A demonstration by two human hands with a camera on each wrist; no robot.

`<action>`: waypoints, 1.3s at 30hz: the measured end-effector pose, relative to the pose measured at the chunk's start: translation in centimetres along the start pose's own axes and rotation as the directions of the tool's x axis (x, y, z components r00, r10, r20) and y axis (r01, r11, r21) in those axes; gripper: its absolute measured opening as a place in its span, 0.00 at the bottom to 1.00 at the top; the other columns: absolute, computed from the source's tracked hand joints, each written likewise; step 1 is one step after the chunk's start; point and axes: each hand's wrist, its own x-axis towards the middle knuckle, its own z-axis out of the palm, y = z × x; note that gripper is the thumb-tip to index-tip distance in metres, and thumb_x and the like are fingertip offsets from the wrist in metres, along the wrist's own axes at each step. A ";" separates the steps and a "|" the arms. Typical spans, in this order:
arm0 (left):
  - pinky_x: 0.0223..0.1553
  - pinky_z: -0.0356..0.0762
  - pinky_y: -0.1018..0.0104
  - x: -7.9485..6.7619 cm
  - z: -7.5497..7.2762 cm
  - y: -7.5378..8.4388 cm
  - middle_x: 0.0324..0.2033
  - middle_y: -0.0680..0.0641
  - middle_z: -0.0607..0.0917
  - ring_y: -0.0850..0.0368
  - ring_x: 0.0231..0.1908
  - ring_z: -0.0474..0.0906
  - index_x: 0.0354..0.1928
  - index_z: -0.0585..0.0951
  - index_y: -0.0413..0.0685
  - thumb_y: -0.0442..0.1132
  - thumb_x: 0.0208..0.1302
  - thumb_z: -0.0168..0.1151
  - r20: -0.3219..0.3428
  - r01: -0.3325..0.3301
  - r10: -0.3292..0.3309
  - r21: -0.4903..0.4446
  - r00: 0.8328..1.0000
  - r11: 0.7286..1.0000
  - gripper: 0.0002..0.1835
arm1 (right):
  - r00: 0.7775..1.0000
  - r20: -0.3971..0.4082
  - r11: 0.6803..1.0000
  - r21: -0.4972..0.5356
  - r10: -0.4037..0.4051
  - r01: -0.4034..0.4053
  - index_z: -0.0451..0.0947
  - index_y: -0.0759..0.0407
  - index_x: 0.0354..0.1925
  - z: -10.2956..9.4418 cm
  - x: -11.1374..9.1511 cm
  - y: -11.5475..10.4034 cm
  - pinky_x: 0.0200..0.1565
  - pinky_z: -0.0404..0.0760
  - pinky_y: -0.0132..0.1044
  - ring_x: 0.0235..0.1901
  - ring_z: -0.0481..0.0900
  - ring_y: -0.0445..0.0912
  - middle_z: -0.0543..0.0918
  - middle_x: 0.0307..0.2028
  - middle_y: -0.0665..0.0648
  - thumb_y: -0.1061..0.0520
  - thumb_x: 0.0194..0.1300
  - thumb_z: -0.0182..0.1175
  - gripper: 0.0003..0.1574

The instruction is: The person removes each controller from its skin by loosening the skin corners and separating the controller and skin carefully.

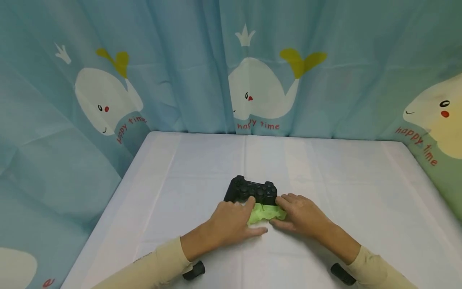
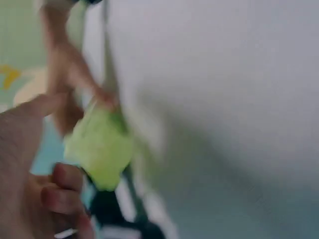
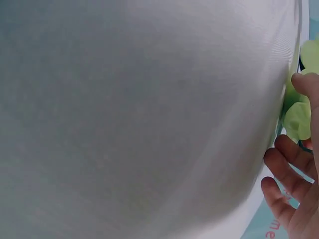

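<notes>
A black game controller (image 1: pixel 254 189) lies on the white tablecloth, its buttons facing up. A crumpled light green cloth (image 1: pixel 265 212) sits along its near edge. My left hand (image 1: pixel 231 220) grips the controller's left handle with curled fingers, which hide that handle; its thumb sticks out to the right, apart from the cloth. My right hand (image 1: pixel 303 214) holds the right end of the cloth between thumb and fingers, fingertips right at the controller's right handle. In the left wrist view the cloth (image 2: pixel 102 149) bunches up, blurred; the right wrist view catches only its edge (image 3: pixel 299 119).
The white-covered table (image 1: pixel 202 160) stretches out around both hands. Behind and beside it hangs a blue curtain (image 1: pixel 187 72) printed with whales. Dark wrist devices (image 1: pixel 195 271) hang below both sleeves.
</notes>
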 end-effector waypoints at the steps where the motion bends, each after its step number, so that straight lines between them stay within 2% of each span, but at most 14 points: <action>1: 0.19 0.71 0.64 0.5 -0.7 -0.7 0.18 0.54 0.76 0.59 0.21 0.75 0.52 0.75 0.48 0.67 0.68 0.56 -0.014 -0.009 0.008 -0.075 1.000 0.997 0.30 | 1.000 -0.006 1.000 0.007 0.002 -0.002 0.72 0.56 0.37 -0.1 -0.1 0.2 0.28 0.72 0.37 0.26 0.65 0.39 0.68 0.28 0.44 0.44 0.52 0.76 0.26; 3: 0.27 0.73 0.63 1.8 -1.7 -2.4 0.25 0.54 0.77 0.59 0.28 0.75 0.48 0.76 0.50 0.57 0.70 0.59 -0.063 -0.050 0.038 -0.191 0.997 0.980 0.19 | 1.000 -0.019 1.000 0.016 0.010 -0.010 0.73 0.56 0.38 -0.2 -0.1 0.5 0.29 0.72 0.37 0.27 0.66 0.39 0.69 0.29 0.44 0.45 0.52 0.75 0.26; 4: 0.34 0.75 0.62 2.4 -2.0 -3.3 0.32 0.54 0.79 0.58 0.35 0.76 0.48 0.77 0.50 0.51 0.69 0.59 -0.063 -0.064 0.051 -0.227 0.997 0.972 0.15 | 1.000 -0.023 1.000 0.016 0.015 -0.015 0.74 0.57 0.39 -0.3 -0.2 0.6 0.29 0.73 0.38 0.27 0.67 0.39 0.71 0.30 0.45 0.46 0.52 0.75 0.26; 5: 0.43 0.76 0.58 2.9 -2.1 -4.1 0.42 0.52 0.80 0.56 0.44 0.76 0.52 0.78 0.50 0.47 0.68 0.60 -0.050 -0.077 0.067 -0.238 0.996 0.968 0.14 | 0.999 -0.026 0.999 0.020 0.027 -0.026 0.74 0.58 0.40 -0.3 -0.3 0.8 0.30 0.75 0.39 0.28 0.69 0.40 0.72 0.30 0.46 0.46 0.52 0.75 0.26; 8: 0.62 0.65 0.47 3.8 -1.2 -5.6 0.63 0.47 0.72 0.49 0.65 0.66 0.66 0.73 0.49 0.43 0.65 0.63 0.055 -0.104 0.117 -0.202 0.992 0.974 0.27 | 0.997 -0.022 0.997 0.028 0.070 -0.069 0.75 0.58 0.43 -0.3 -0.5 1.1 0.32 0.77 0.41 0.30 0.73 0.40 0.76 0.33 0.46 0.49 0.52 0.74 0.25; 10: 0.66 0.61 0.45 3.9 -0.3 -5.7 0.68 0.45 0.69 0.47 0.70 0.61 0.72 0.67 0.49 0.47 0.67 0.63 0.105 -0.123 0.139 -0.146 0.985 0.982 0.34 | 0.995 -0.020 0.995 0.028 0.100 -0.100 0.75 0.58 0.46 -0.2 -0.6 1.2 0.35 0.80 0.42 0.32 0.76 0.42 0.78 0.35 0.48 0.49 0.53 0.74 0.26; 12: 0.66 0.62 0.46 4.0 0.7 -5.5 0.67 0.44 0.71 0.46 0.69 0.63 0.76 0.63 0.47 0.52 0.70 0.62 0.106 -0.146 0.155 -0.091 0.982 0.985 0.37 | 0.993 -0.011 0.993 0.037 0.115 -0.115 0.75 0.59 0.48 -0.1 -0.6 1.1 0.38 0.81 0.44 0.35 0.79 0.44 0.80 0.39 0.50 0.50 0.53 0.74 0.28; 16: 0.58 0.73 0.52 4.2 1.8 -5.0 0.59 0.45 0.79 0.49 0.62 0.74 0.73 0.69 0.46 0.60 0.74 0.56 0.013 -0.163 0.162 0.037 0.987 0.986 0.35 | 0.995 -0.013 0.994 0.046 0.104 -0.103 0.76 0.62 0.49 0.2 -0.6 0.8 0.39 0.83 0.45 0.37 0.82 0.46 0.80 0.43 0.54 0.50 0.53 0.76 0.30; 19: 0.50 0.79 0.55 4.6 2.1 -4.8 0.54 0.46 0.82 0.51 0.56 0.79 0.69 0.73 0.46 0.62 0.74 0.55 -0.056 -0.168 0.176 0.120 0.983 0.978 0.34 | 0.994 -0.010 0.993 0.052 0.110 -0.109 0.76 0.61 0.48 0.2 -0.4 0.8 0.35 0.83 0.42 0.33 0.79 0.43 0.78 0.42 0.52 0.51 0.52 0.78 0.31; 22: 0.47 0.81 0.56 4.9 2.2 -4.7 0.52 0.44 0.83 0.50 0.55 0.80 0.68 0.74 0.44 0.62 0.74 0.55 -0.085 -0.165 0.179 0.148 0.980 0.975 0.33 | 0.992 0.017 0.988 0.087 0.127 -0.128 0.76 0.59 0.46 -0.1 0.1 1.2 0.31 0.80 0.38 0.30 0.73 0.40 0.74 0.40 0.50 0.53 0.51 0.79 0.28; 25: 0.47 0.81 0.56 5.1 2.1 -4.7 0.53 0.43 0.82 0.50 0.56 0.79 0.69 0.73 0.43 0.61 0.75 0.54 -0.066 -0.162 0.171 0.130 0.983 0.978 0.34 | 0.991 0.059 0.984 0.129 0.118 -0.125 0.77 0.57 0.43 -0.1 0.5 1.7 0.28 0.74 0.34 0.28 0.68 0.39 0.70 0.39 0.49 0.53 0.51 0.79 0.25; 29: 0.49 0.80 0.56 5.2 1.7 -4.7 0.55 0.43 0.82 0.49 0.57 0.78 0.71 0.72 0.43 0.61 0.76 0.53 -0.031 -0.157 0.161 0.097 0.986 0.983 0.34 | 0.996 0.062 0.991 0.117 0.063 -0.070 0.77 0.54 0.38 0.1 0.9 2.0 0.28 0.70 0.32 0.28 0.65 0.38 0.67 0.37 0.49 0.51 0.50 0.79 0.23; 33: 0.51 0.79 0.57 5.4 1.3 -4.9 0.56 0.42 0.81 0.49 0.59 0.77 0.71 0.71 0.43 0.61 0.76 0.54 0.023 -0.156 0.155 0.059 0.988 0.986 0.35 | 1.000 0.031 0.998 0.066 -0.006 0.004 0.76 0.54 0.36 0.4 1.0 2.1 0.30 0.72 0.34 0.30 0.65 0.40 0.68 0.37 0.50 0.51 0.50 0.79 0.22; 39: 0.59 0.74 0.58 6.3 0.4 -5.4 0.60 0.41 0.79 0.49 0.61 0.75 0.73 0.69 0.44 0.59 0.76 0.54 0.139 -0.144 0.145 -0.020 0.980 0.989 0.34 | 0.999 0.006 0.996 0.076 -0.053 0.052 0.77 0.56 0.35 0.6 1.1 1.9 0.35 0.76 0.39 0.35 0.70 0.42 0.71 0.38 0.51 0.54 0.52 0.77 0.19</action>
